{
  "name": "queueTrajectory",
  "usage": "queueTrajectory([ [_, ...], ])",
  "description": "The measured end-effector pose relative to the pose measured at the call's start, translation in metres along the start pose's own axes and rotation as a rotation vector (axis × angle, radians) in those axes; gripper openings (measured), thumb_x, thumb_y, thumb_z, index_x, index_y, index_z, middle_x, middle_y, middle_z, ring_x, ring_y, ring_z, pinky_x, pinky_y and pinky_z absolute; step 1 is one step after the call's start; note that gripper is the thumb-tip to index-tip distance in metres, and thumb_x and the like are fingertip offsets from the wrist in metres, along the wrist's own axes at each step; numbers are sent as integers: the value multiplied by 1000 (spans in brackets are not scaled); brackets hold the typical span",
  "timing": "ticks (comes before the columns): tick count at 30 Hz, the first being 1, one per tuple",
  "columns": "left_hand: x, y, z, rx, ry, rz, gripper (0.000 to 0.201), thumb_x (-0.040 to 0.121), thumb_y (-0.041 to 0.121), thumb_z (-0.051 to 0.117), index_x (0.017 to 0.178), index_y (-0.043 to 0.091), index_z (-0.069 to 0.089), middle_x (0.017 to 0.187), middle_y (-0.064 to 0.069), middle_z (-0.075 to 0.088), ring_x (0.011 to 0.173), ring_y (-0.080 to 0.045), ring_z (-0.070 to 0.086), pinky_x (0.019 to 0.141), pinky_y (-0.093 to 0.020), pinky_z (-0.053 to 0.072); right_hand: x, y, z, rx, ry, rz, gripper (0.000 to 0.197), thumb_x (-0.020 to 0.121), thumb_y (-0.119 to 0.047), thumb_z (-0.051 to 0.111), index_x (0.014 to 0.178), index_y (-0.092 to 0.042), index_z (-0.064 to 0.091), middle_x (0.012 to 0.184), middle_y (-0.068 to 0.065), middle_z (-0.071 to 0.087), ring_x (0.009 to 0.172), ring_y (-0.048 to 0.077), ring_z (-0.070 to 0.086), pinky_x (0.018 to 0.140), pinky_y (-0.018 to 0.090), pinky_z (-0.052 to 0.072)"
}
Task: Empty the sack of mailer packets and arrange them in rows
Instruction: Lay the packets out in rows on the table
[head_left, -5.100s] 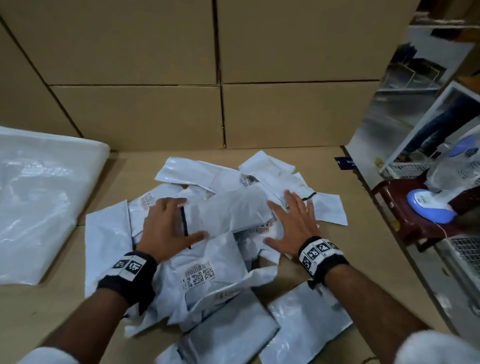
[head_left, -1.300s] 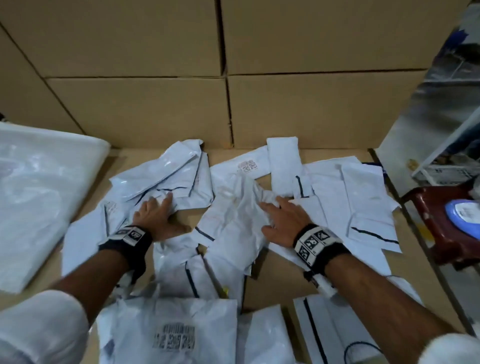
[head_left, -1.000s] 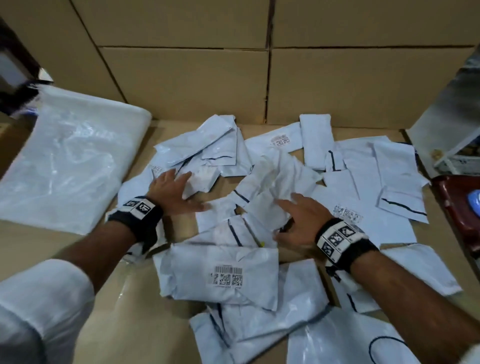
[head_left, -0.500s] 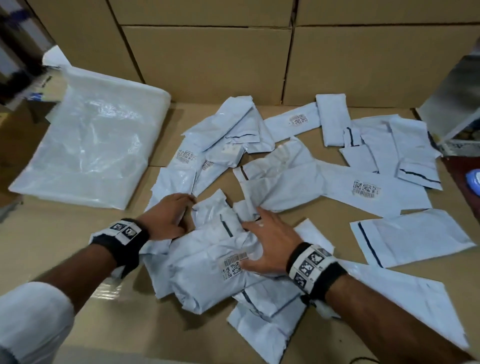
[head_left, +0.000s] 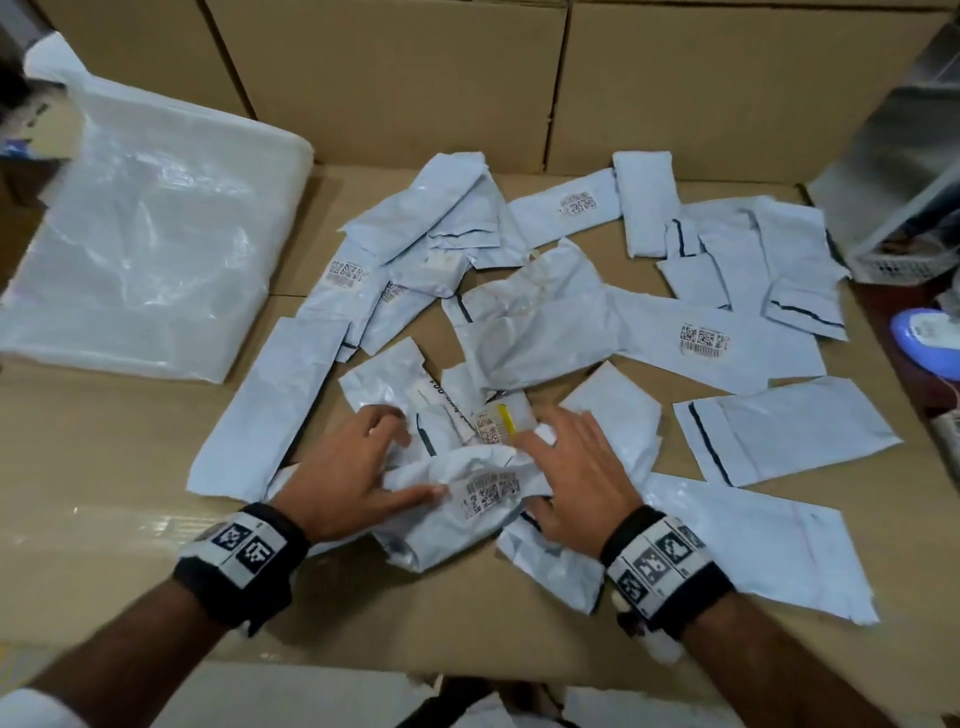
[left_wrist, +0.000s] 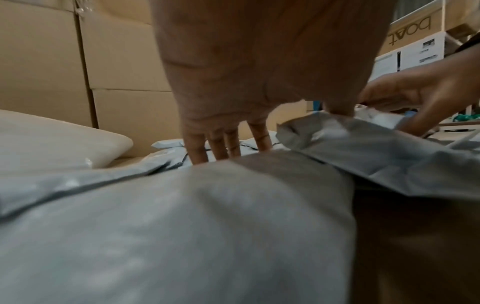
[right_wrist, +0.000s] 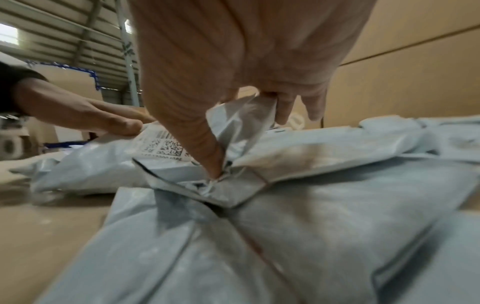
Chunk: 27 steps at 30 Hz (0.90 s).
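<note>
Several white mailer packets (head_left: 691, 338) lie scattered and overlapping on the cardboard surface (head_left: 104, 467). A crumpled packet with a barcode label (head_left: 467, 519) sits nearest me, between my hands. My left hand (head_left: 358, 467) rests on the pile with straight fingers, its thumb touching that packet's left edge. My right hand (head_left: 571, 467) lies spread on packets at its right. In the right wrist view the thumb (right_wrist: 213, 164) presses a fold of the labelled packet (right_wrist: 116, 160) down. In the left wrist view my fingers (left_wrist: 223, 148) point down onto packets. The limp sack (head_left: 145, 249) lies far left.
Stacked cardboard boxes (head_left: 389, 78) form a wall behind the surface. Off the right edge stand a white basket (head_left: 893, 265) and a blue-and-white object (head_left: 930, 343). More white packets (head_left: 519, 712) show below the front edge.
Over the frames both hands spread the heap outward and came back toward me. Since half a second ago the right hand slid off the barcode packet to its right side; the packet is now bunched between both hands.
</note>
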<state>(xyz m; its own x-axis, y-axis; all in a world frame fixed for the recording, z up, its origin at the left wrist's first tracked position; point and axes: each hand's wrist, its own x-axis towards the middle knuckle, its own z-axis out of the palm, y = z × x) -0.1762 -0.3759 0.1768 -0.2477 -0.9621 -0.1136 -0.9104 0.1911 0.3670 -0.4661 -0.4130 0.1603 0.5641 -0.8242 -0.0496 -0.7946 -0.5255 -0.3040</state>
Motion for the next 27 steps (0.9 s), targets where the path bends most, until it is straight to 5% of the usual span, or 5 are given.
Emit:
queueTrajectory([
  [3,3,2,6,-17,101,-59,59,83,83,39,102,29,51,121,6,51,106,-15,50,91,-37,49,-3,14,-13,-10,88,75,94,66,-23,71,152,-30,33,161,19,19,151,36,14,122,60,12],
  [8,-3,4,27,38,60,-108,73,93,75,30,152,32,27,160,-3,25,144,-22,29,118,-45,26,-43,-8,-1,61,-67,196,102,66,-62,61,155,-35,19,165,13,5,154,32,2,122,62,9],
  [12,-16,-3,30,-16,53,-106,75,93,74,25,154,31,26,161,2,26,144,-17,27,120,-42,23,-60,2,20,121,-13,94,56,67,-30,60,123,-30,55,156,8,35,148,27,27,119,61,21],
  [18,-50,-36,36,126,14,-142,78,90,75,23,149,26,38,158,-2,34,143,-23,31,118,-44,26,-104,73,-3,237,64,98,38,64,2,68,91,-23,59,146,3,49,136,21,43,112,44,39],
  [27,-4,52,23,107,206,-78,74,87,70,41,144,24,40,154,-17,34,140,-33,34,112,-47,30,-172,127,-12,-10,-24,364,74,79,-51,47,151,-36,39,161,11,32,146,30,31,120,54,23],
])
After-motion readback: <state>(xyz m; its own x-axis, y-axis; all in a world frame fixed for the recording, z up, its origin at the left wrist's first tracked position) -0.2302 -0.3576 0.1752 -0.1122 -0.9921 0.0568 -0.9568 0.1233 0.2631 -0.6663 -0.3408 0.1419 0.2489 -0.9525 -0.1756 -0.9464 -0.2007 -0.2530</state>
